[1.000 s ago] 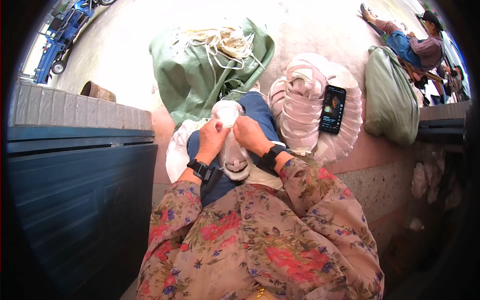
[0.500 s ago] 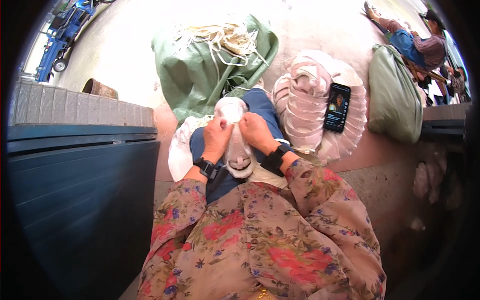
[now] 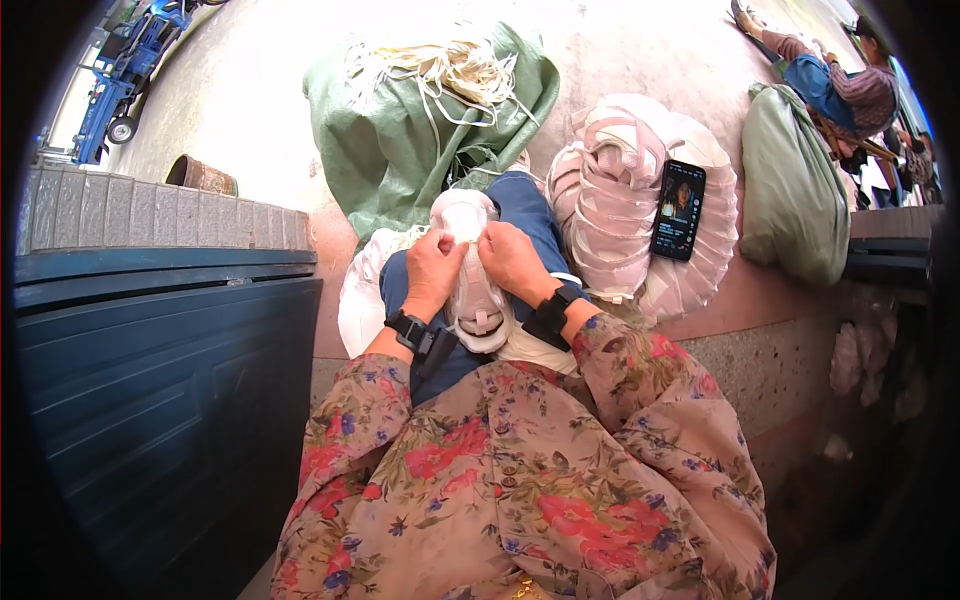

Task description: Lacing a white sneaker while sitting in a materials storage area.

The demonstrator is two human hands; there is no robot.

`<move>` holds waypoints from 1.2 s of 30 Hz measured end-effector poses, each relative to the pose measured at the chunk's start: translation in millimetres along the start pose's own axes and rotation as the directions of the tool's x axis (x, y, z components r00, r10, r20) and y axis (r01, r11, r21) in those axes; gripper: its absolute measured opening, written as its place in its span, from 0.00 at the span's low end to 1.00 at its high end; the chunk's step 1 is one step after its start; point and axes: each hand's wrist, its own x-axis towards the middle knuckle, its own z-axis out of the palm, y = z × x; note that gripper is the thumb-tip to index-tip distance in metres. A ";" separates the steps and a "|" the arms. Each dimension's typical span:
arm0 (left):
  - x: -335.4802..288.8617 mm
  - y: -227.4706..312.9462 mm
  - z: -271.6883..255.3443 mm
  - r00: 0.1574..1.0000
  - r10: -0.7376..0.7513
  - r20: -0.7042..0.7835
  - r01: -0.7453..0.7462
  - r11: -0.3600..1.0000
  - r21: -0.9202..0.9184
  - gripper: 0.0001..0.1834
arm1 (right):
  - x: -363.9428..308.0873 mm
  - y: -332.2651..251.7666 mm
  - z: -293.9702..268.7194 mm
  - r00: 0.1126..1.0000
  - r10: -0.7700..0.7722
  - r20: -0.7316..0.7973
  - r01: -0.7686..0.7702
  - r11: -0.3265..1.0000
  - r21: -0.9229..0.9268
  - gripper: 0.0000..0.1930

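Note:
A pale pinkish-white shoe (image 3: 480,310) lies lengthwise over my lap, its rounded end pointing away from me and its opening toward me. My left hand (image 3: 434,268) is closed in a pinch at the shoe's left edge, near its middle. Opposite it, my right hand (image 3: 512,262) pinches at the right edge. Whatever sits between the fingertips is too small to make out. Beyond the shoe, a bundle of cream laces (image 3: 465,75) lies on top of a green woven sack (image 3: 395,165). White material (image 3: 362,300) shows beside my left knee.
Rows of nested pale shoe pieces (image 3: 600,225) stand right of my knees, with a phone (image 3: 680,212) on them, its screen lit. Farther right are a full green sack (image 3: 793,190) and a seated person (image 3: 850,95). A dark blue panel (image 3: 160,400) borders my left.
Both hands keep nearly the same pinched pose over the shoe. The whole view has shifted slightly, and the picture on the phone looks a little different.

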 end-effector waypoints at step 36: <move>6.0 4.7 -22.0 0.957 0.069 0.280 -0.078 0.997 0.019 0.12 | 0.3 -3.9 3.3 0.968 -0.249 0.013 0.249 0.961 -0.120 0.11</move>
